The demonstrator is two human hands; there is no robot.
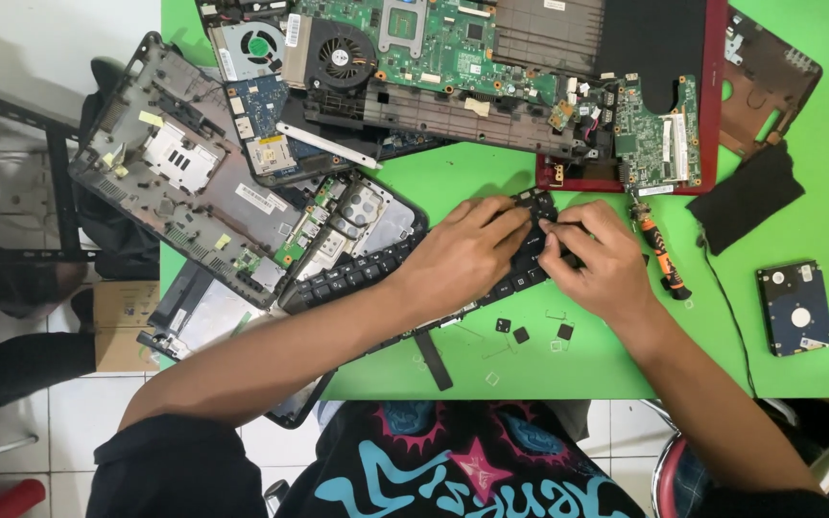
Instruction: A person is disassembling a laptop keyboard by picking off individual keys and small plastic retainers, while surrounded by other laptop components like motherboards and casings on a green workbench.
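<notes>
A black laptop keyboard (357, 273) lies slanted across the green table (817, 221). My left hand (462, 251) rests on its right half, fingers curled down on the keys. My right hand (595, 257) presses on the keyboard's far right end, fingertips meeting those of the left hand. Whether either hand pinches a key is hidden by the fingers. Several loose black key caps (520, 335) and clear bits lie on the table just below the hands.
Laptop motherboards with fans (338, 58), a grey bottom case (184, 173) and a red laptop shell (712, 115) crowd the back. An orange-handled tool (664, 257) lies right of my hands, a hard drive (795, 307) at far right, a black strip (432, 360) near the front edge.
</notes>
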